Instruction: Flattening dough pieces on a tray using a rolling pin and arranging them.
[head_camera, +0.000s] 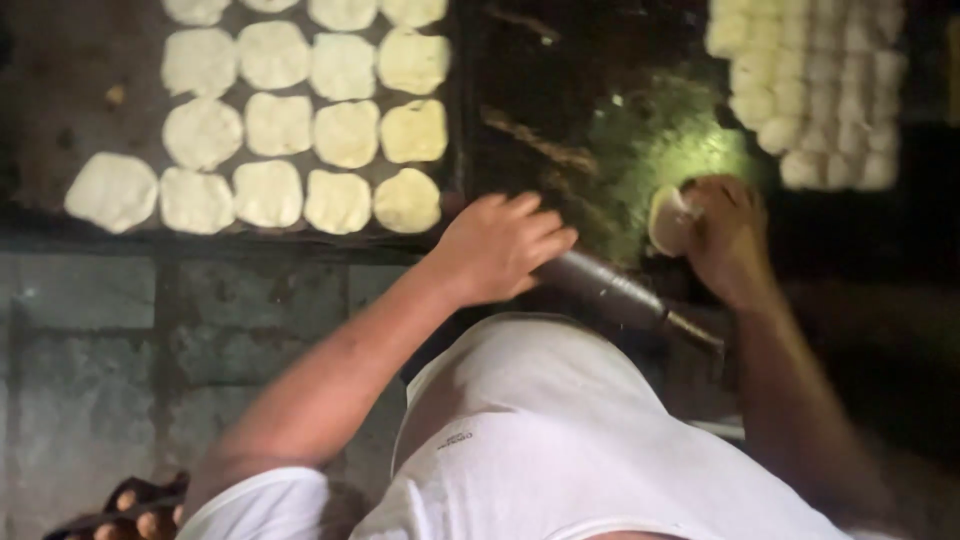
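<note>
A person in a white shirt (560, 440) leaned over a dark work top (560, 90) and filled the near part of the view. Under them was a grey stone floor (90, 340). On the far left lay a big dark tray (60, 110) with rows of flat round dough pieces (345, 133) set side by side, many of them touching. On the far right sat a heap of small dough balls (820, 80) packed close together.

Between the two hands lay a dark rolling pin (610, 288), slanting from the left down to the near right. The left hand (500, 245) rested on top of the pin's left end, with the fingers bent over it and pressed down. The right hand (728, 232) was closed around a small dough piece (668, 220), which stuck out on the hand's left side, just past the far end of the pin. A bright greenish patch of the work top showed right behind it.

At the near left corner, some toes in a dark sandal (135, 505) peeked in
</note>
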